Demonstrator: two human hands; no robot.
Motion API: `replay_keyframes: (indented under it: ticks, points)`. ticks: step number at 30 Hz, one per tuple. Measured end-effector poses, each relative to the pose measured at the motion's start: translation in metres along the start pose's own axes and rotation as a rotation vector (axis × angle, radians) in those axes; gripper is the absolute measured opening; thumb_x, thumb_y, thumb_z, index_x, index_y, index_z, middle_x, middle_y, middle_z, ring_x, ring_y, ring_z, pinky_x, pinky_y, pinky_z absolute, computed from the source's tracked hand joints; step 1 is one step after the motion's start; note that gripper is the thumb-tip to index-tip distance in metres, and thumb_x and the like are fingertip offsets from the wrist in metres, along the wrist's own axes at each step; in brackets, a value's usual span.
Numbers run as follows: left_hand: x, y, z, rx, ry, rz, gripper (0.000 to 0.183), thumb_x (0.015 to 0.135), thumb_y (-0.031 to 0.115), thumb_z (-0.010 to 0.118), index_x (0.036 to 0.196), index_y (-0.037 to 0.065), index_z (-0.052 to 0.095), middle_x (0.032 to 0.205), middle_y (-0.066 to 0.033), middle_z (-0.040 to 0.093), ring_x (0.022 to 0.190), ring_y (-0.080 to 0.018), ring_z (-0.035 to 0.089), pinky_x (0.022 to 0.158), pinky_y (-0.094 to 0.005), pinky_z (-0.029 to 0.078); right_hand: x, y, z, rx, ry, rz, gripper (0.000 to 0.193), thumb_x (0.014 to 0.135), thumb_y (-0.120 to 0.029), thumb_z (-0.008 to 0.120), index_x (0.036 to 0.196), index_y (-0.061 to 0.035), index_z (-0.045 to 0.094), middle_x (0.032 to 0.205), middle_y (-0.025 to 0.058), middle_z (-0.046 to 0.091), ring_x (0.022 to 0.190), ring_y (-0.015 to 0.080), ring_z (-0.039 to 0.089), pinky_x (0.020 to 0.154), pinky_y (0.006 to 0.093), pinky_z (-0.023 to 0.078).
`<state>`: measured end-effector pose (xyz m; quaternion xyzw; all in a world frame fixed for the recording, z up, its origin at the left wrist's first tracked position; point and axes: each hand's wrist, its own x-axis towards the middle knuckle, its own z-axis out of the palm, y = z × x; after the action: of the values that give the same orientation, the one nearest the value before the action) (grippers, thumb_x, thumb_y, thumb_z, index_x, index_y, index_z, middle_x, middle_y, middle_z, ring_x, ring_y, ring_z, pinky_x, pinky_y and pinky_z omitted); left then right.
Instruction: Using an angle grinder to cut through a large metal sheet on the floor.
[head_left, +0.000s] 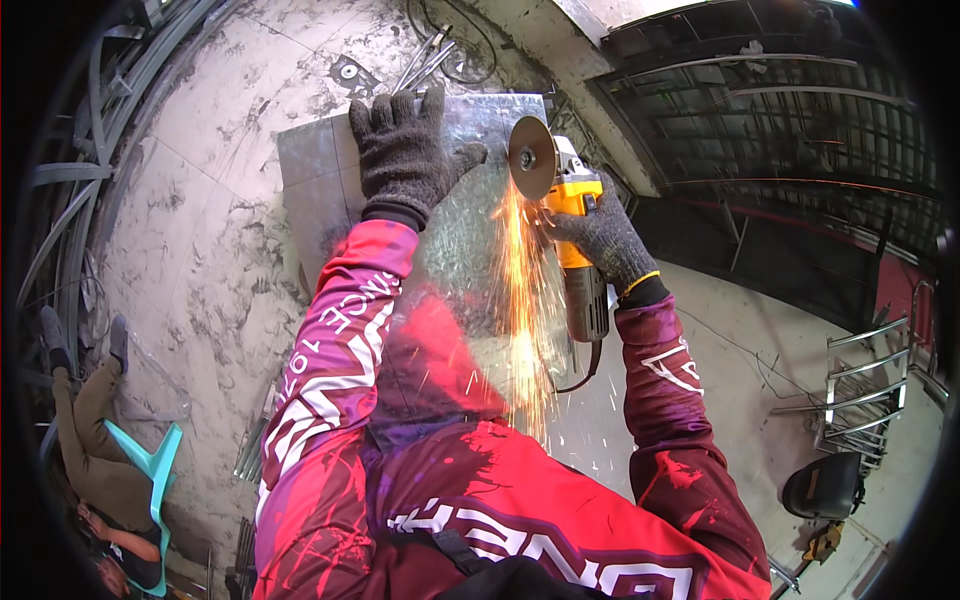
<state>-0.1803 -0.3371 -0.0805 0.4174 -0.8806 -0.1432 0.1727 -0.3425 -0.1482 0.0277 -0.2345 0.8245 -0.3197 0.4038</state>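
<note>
My right hand (607,240), in a dark knit glove, is wrapped round a yellow and black angle grinder (574,195). The grinder's cutting disc (532,158) meets a shiny metal sheet (470,225) near its right side. A stream of orange sparks (522,330) runs from there down towards my body. My left hand (400,150), gloved alike, lies flat on the sheet's far left part with its fingers spread. Faint straight lines cross the sheet near that hand. A black cord (583,378) trails from the grinder's lower end. The exact point of contact is hidden by sparks.
Metal profiles (100,130) lie piled along the left edge. A person (105,460) sits on a turquoise chair (157,465) at lower left. Metal framing (790,120) stands at upper right. A metal ladder-like frame (868,390) and a black welding helmet (822,486) are at right.
</note>
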Motion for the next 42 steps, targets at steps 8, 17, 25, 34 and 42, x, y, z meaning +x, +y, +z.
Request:
replay_keyframes:
  ticks: [8,17,25,34,42]
  points:
    - [0.000,-0.001,-0.005,-0.021,-0.028,-0.015,0.097,0.076,0.077,0.069,0.147,0.014,0.051,0.133,-0.0165,0.053,0.132,-0.0347,0.044,0.120,-0.0632,0.015,0.009,-0.007,0.002,0.001,-0.016,0.008,0.079,0.070,-0.008,0.087,0.134,-0.0058,0.040,0.108,0.0074,0.063,0.093,0.0200,0.065,0.084,0.0355,0.057]
    - [0.000,-0.002,-0.004,-0.033,-0.036,-0.012,0.099,0.075,0.077,0.069,0.148,0.013,0.050,0.134,-0.0164,0.053,0.132,-0.0346,0.044,0.119,-0.0638,0.016,0.016,-0.010,0.002,-0.013,0.008,0.013,0.082,0.069,-0.008,0.086,0.136,-0.0051,0.039,0.107,0.0074,0.062,0.093,0.0203,0.064,0.085,0.0364,0.056]
    - [0.001,-0.004,0.001,-0.037,-0.014,0.002,0.101,0.074,0.079,0.068,0.148,0.013,0.050,0.134,-0.0161,0.053,0.132,-0.0344,0.044,0.118,-0.0639,0.016,0.027,-0.010,0.002,0.000,0.009,-0.015,0.084,0.069,-0.010,0.086,0.139,-0.0026,0.039,0.110,0.0080,0.061,0.094,0.0205,0.063,0.085,0.0353,0.056]
    - [0.000,-0.003,-0.004,-0.059,-0.008,-0.013,0.100,0.074,0.079,0.068,0.148,0.013,0.051,0.133,-0.0152,0.052,0.131,-0.0338,0.043,0.117,-0.0631,0.018,0.035,-0.014,0.004,-0.062,0.058,-0.027,0.068,0.073,-0.006,0.084,0.132,-0.0046,0.048,0.109,0.0065,0.065,0.096,0.0188,0.066,0.088,0.0349,0.056]
    - [-0.001,-0.001,-0.003,-0.086,0.009,-0.003,0.098,0.073,0.077,0.070,0.146,0.012,0.053,0.131,-0.0154,0.052,0.127,-0.0339,0.046,0.117,-0.0635,0.019,0.040,-0.020,0.005,-0.001,0.039,-0.024,0.076,0.072,-0.008,0.084,0.136,-0.0040,0.043,0.111,0.0087,0.063,0.097,0.0213,0.065,0.088,0.0360,0.056]
